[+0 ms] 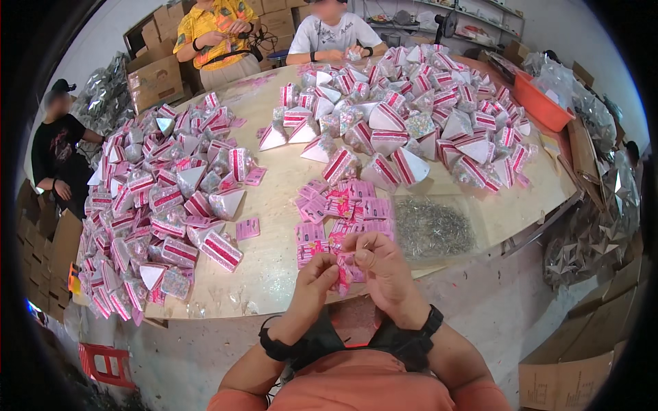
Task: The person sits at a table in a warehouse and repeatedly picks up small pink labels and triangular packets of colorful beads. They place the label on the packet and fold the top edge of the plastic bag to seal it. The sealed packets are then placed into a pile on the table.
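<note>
My left hand [319, 277] is closed on a small pink tag [345, 274] in front of my body, just over the table's near edge. Beside it, my right hand [385, 274] has thumb and forefinger pinched together above the tag; whatever they pinch is too small to make out. Right beyond my hands lies a pile of pink printed tags [343, 212], partly hidden by my fingers. To their right, a shallow clear tray [473, 198] holds a heap of thin silvery metal pieces [435, 227].
Wedge-shaped, cake-slice-like ornaments in pink, white and glitter heap up at left [164, 198] and far right [404, 103] on the wooden table [274, 198]. An orange basin [541, 103] stands at the right edge. Three people are around the table. A red stool [106, 363] is lower left.
</note>
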`<state>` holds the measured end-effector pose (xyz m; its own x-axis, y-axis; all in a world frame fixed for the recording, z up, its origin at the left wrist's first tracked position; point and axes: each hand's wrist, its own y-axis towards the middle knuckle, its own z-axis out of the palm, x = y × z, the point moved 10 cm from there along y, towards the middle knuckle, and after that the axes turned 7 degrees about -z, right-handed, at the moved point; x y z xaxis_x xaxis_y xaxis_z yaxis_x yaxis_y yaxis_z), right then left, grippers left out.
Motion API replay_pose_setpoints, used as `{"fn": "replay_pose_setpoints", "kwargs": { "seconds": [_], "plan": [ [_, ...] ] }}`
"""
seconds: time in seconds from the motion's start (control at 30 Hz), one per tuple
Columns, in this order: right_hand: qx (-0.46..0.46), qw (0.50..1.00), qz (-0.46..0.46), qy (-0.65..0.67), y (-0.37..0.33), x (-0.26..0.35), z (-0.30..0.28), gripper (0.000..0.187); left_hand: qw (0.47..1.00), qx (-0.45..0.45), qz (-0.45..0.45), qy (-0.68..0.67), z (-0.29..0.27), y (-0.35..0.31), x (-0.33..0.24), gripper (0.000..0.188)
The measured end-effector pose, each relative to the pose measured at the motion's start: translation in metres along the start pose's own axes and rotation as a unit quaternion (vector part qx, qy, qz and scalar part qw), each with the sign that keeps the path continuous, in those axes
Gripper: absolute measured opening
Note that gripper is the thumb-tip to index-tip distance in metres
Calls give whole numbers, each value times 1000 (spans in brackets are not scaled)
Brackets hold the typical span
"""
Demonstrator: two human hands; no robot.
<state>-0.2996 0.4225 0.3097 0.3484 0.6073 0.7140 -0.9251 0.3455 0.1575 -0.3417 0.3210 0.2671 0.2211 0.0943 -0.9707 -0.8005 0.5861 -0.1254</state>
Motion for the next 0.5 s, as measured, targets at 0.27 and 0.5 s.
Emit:
{"fn": "replay_pose_setpoints", "kwargs": {
  "seconds": [0.27, 0.5],
  "plan": [
    [-31, 996, 56, -70, -4, -1, 13, 7, 897, -109, 296, 311, 11, -47, -106, 29],
    [-22, 994, -19, -108, -11, 17, -3, 9, 842, -37, 410, 349, 45, -56, -116, 16]
  ]
}}
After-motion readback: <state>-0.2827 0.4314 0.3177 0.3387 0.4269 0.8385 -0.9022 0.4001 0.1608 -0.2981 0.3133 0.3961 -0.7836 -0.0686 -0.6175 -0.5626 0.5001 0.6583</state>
